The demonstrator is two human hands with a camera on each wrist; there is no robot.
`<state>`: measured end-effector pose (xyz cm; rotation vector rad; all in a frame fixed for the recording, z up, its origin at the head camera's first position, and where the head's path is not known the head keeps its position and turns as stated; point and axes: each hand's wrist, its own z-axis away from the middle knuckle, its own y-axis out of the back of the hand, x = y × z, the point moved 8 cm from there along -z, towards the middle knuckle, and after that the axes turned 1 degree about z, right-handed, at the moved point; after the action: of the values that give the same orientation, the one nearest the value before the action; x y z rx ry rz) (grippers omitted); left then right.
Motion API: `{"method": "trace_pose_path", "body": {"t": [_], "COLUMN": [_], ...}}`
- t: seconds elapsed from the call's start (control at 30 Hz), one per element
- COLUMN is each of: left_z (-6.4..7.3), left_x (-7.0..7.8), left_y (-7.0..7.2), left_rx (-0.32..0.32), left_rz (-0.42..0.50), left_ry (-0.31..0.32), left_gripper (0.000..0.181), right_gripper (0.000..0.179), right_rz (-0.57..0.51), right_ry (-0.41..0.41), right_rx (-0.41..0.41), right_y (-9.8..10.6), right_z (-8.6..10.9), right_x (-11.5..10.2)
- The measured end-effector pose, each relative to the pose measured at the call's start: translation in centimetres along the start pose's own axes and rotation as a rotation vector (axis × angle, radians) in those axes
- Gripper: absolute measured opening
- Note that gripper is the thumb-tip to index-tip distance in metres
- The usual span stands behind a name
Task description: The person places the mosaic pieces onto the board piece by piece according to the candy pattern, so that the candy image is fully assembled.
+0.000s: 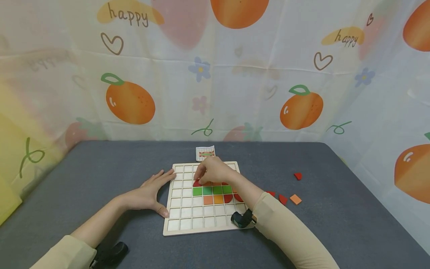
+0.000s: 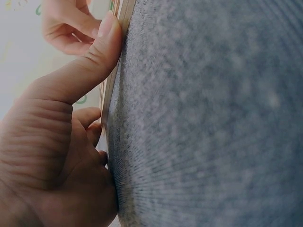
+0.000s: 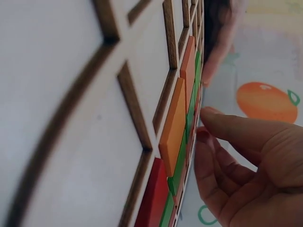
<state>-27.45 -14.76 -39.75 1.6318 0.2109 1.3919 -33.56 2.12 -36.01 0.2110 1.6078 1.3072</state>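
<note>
A wooden grid board point(image 1: 176, 224) with white square cells lies on the table. My left hand point(image 1: 142, 196) holds its left side steady, fingers spread and thumb point(image 2: 108, 35) touching the edge. My right hand point(image 1: 216, 171) reaches over the board, thumb and fingertips pinching a red rounded piece point(image 1: 196, 183) at the left end of a coloured row. Below that piece runs a row of green squares point(image 1: 207, 190). Nearer me are a salmon square point(image 1: 208, 200), an orange square point(image 1: 218, 199) and red rounded pieces point(image 1: 228, 198). The right hand and forearm hide part of the upper rows.
A small pattern card point(image 1: 201, 154) lies behind the board. To the right, loose on the dark table point(image 1: 336, 224), are an orange square point(image 1: 296, 199) and several red pieces point(image 1: 283, 200), one red piece point(image 1: 298, 176) lying farther back. A printed curtain point(image 1: 235, 93) hangs behind.
</note>
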Motion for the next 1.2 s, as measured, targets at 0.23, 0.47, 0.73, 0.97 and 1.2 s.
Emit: {"method": "trace_pose_path", "body": {"t": [0.23, 0.47, 0.73, 0.97, 1.2], "left_z": [0.0, -0.2, -0.1, -0.1, -0.1], "left_x": [0.0, -0.1, -0.3, -0.4, -0.2], "left_y": [0.0, -0.1, 0.0, 0.0, 0.0], "left_rx": [-0.003, -0.001, -0.006, 0.001, 0.005], "left_rz": [-0.005, -0.012, -0.001, -0.008, -0.011], "left_ry": [0.012, 0.012, 0.013, 0.005, 0.004], "left_gripper": [0.122, 0.123, 0.123, 0.122, 0.122], "right_gripper": [0.014, 0.019, 0.024, 0.027, 0.030], "right_rz": [-0.035, -0.076, -0.111, -0.104, -0.107], "right_ry": [-0.013, -0.018, -0.070, -0.089, -0.126], "right_rx": [0.012, 0.038, 0.046, 0.041, 0.027], "right_y": [1.1, 3.2, 4.7, 5.6, 6.6], "right_z": [0.5, 1.6, 2.8, 4.2, 5.8], "right_x": [0.3, 1.3, 3.3, 4.6, 6.5]}}
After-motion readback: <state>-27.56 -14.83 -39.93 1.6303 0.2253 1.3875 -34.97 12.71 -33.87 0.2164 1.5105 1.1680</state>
